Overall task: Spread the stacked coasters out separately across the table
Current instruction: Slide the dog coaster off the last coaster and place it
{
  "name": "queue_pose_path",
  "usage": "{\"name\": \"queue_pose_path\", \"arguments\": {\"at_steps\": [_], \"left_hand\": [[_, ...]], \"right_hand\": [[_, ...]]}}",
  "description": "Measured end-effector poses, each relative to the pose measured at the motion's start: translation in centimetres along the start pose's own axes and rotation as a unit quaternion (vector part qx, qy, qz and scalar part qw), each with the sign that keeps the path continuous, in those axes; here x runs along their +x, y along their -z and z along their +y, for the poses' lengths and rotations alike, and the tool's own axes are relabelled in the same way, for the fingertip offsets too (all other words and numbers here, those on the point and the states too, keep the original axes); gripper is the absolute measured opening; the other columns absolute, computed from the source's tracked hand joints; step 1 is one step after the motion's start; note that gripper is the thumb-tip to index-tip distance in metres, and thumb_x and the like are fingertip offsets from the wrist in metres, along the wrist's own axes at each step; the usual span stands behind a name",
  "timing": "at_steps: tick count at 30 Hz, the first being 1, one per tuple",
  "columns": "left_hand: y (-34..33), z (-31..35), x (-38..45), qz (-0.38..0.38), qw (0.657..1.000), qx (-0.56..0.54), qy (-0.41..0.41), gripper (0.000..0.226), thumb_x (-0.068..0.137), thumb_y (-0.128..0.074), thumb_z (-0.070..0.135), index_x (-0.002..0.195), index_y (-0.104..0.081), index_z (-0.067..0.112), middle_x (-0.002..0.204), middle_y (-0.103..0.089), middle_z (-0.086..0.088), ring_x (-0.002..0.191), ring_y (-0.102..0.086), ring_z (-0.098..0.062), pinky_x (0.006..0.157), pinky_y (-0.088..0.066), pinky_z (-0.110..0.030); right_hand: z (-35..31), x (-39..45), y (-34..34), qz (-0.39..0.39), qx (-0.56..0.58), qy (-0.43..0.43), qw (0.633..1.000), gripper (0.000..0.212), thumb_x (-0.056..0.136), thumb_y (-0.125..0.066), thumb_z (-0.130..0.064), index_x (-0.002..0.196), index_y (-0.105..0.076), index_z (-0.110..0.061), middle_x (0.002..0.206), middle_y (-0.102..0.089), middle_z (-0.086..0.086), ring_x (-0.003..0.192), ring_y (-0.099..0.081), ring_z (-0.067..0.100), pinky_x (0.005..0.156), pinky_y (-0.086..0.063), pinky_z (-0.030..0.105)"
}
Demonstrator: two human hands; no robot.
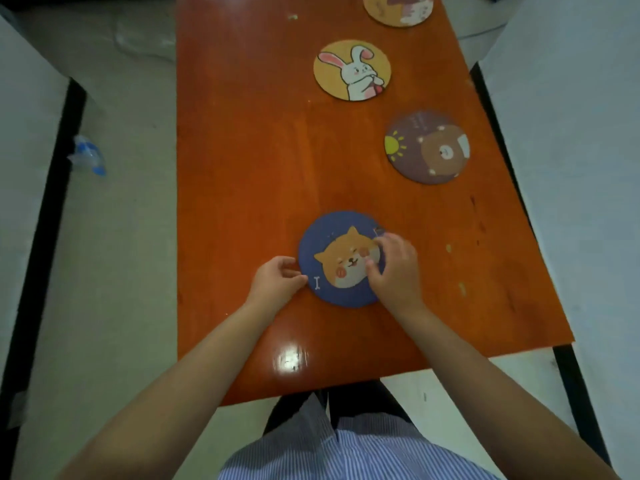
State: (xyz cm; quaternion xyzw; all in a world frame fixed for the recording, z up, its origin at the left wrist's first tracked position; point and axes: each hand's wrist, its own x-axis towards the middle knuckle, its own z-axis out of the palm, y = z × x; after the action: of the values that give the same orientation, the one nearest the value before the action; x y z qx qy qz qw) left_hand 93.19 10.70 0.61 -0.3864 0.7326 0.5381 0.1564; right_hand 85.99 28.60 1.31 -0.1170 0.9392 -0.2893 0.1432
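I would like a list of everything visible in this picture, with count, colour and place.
dog coaster: 1, blue, near middle of table, under both hands
bear coaster: 1, brown, right side
rabbit coaster: 1, yellow, further back
cut-off coaster: 1, yellow, far edge, partly out of view
table: 1, orange-brown, centre
plastic bottle: 1, clear and blue, floor at left
left hand: at dog coaster's left edge
right hand: on dog coaster's right side

Four coasters apart on the table, nearest coaster front centre, next coaster right behind it, third coaster farther back, last coaster at the far edge
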Motion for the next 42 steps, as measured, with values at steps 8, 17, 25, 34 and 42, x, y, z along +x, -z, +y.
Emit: {"name": "queue_pose_path", "arguments": {"at_steps": [8, 17, 25, 34, 42], "left_hand": [[-2.5, 1.4, 0.2, 0.074, 0.994, -0.013, -0.075, 0.047, 0.082, -0.057, 0.0, 0.126, -0.049, 0.014, 0.124, -0.059, -0.011, 0.109, -0.055, -0.027, 0.087, -0.052, -0.044], [-4.8, 1.4, -0.7, 0.113, 0.976, 0.103, -0.157, 0.044, 0.081, -0.061, 0.006, 0.124, -0.05, 0.01, 0.114, -0.062, -0.016, 0.104, -0.055, -0.03, 0.081, -0.042, -0.033], [-5.3, 0.4, -0.7, 0.158, 0.959, 0.173, -0.161, 0.035, 0.085, -0.059, 0.018, 0.117, -0.053, 0.007, 0.113, -0.056, -0.014, 0.1, -0.053, -0.028, 0.075, -0.04, -0.03], [2.0, -5.4, -1.7, 0.217, 0.888, 0.335, -0.227, 0.029, 0.087, -0.053, 0.016, 0.114, -0.058, 0.008, 0.13, -0.056, -0.016, 0.128, -0.043, -0.03, 0.107, -0.026, -0.055], [16.7, -9.0, 3.7, 0.131, 0.875, 0.399, -0.24, 0.042, 0.09, -0.043, 0.023, 0.13, -0.041, 0.012, 0.145, -0.038, -0.01, 0.138, -0.027, -0.025, 0.111, -0.02, -0.046]], "right_hand": [[0.9, 3.2, 2.6, -0.078, 0.1, -0.179, 0.976, 0.022, 0.084, -0.064, -0.01, 0.068, -0.052, -0.003, 0.071, -0.048, 0.019, 0.07, -0.047, 0.026, 0.064, -0.035, 0.037], [4.6, 0.1, 3.2, -0.06, 0.06, -0.148, 0.985, 0.018, 0.087, -0.063, -0.012, 0.083, -0.062, 0.006, 0.067, -0.052, 0.009, 0.07, -0.049, 0.026, 0.06, -0.036, 0.035], [4.7, 0.8, 2.5, -0.036, -0.046, -0.107, 0.993, 0.017, 0.087, -0.062, -0.017, 0.088, -0.052, -0.005, 0.088, -0.052, 0.017, 0.08, -0.051, 0.031, 0.061, -0.039, 0.035], [-4.6, -1.1, -4.4, 0.01, -0.091, 0.138, 0.986, 0.031, 0.08, -0.066, -0.003, 0.109, -0.061, 0.005, 0.13, -0.052, 0.03, 0.121, -0.049, 0.045, 0.098, -0.044, 0.058], [-18.0, 4.6, -15.8, 0.005, -0.11, 0.095, 0.989, 0.048, 0.093, -0.047, -0.026, 0.138, -0.036, -0.011, 0.155, -0.019, 0.015, 0.144, -0.012, 0.032, 0.115, -0.014, 0.054]]}}
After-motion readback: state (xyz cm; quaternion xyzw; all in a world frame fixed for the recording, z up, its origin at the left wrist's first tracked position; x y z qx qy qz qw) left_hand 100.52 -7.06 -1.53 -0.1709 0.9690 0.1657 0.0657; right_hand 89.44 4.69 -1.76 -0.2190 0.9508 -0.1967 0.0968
